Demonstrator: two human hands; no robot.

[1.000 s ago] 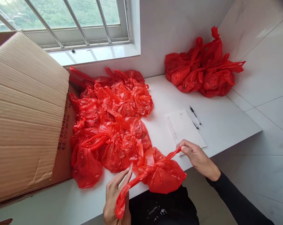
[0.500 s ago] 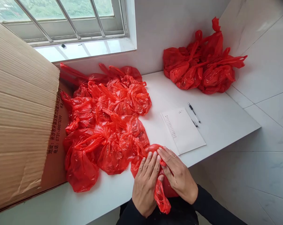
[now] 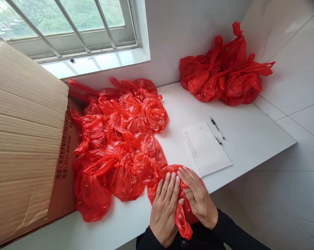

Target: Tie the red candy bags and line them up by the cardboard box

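Observation:
A knotted red plastic bag lies at the table's front edge, its gathered end pointing toward me. My left hand rests flat along the bag's left side, fingers stretched out and side by side. On the other side, my right hand presses on the bag with its fingers extended and slightly bent. Both palms cover much of the bag, and what is inside cannot be made out. Touching it on the left is a pile of tied red bags.
An open cardboard box stands at the left. More red bags sit in the back right corner. A printed white paper and a black-capped pen lie on the white table. Behind is a barred window.
The whole view has shifted a little, so things sit slightly lower in it. My hands stay on the same bag, with only a slight shift of the fingers.

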